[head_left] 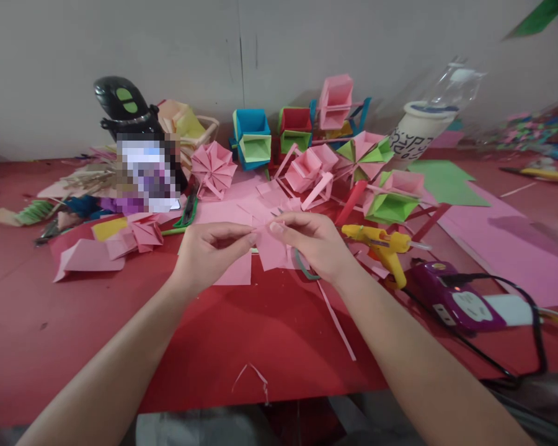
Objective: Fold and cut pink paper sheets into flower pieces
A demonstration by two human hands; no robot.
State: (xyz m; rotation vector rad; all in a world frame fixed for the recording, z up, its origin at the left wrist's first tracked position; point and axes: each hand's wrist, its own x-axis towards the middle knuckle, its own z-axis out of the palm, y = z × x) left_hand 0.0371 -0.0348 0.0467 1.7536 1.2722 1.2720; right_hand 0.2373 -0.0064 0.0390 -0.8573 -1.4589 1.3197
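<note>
Pinches paper (263,230) between the closed thumb and fingertips of left hand (214,251) and right hand (314,241), apparently from both sides to hold it steady above the table (279,328), with scissors (302,268) by the right hand and the glue gun (382,240) near, likely for easy reach.

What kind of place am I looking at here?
Probably a paper-craft workspace, though I can't tell whether at home or in a workshop: the red table holds folded paper shapes, a yellow glue gun and loose pink sheets.
</note>
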